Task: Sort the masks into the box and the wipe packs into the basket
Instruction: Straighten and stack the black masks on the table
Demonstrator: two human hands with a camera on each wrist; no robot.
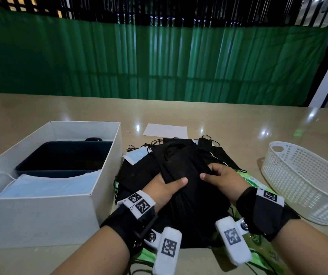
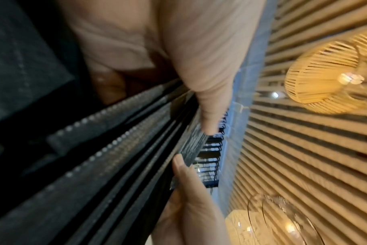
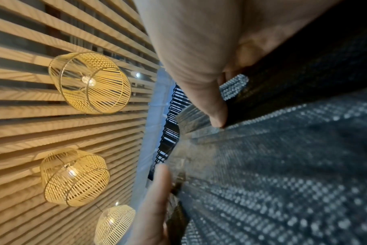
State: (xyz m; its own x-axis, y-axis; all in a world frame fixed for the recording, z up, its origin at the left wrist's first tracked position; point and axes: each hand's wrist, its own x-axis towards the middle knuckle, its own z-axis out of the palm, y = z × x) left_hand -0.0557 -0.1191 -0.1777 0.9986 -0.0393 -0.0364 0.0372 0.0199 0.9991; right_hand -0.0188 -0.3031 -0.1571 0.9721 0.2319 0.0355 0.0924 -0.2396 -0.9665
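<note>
Both hands, left hand (image 1: 164, 188) and right hand (image 1: 221, 178), pinch a stack of black pleated masks (image 1: 181, 165) (thumbs on top) above the pile, between the white cardboard box (image 1: 40, 215) and white plastic basket (image 1: 305, 181).

A glossy beige table (image 1: 218, 120) stands before a green curtain (image 1: 159, 62); lit woven lamps (image 3: 90, 82) hang from slatted wood (image 3: 21, 116).

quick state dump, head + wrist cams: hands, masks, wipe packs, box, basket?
left hand: grips the black mask stack, thumb on top.
right hand: grips the same stack, thumb on top.
black mask stack: held over the pile, not yet boxed.
loose black masks: on the table.
blue masks: in the box.
box: open.
wipe packs: on the table, mostly under masks.
basket: upright; nothing visible inside.
</note>
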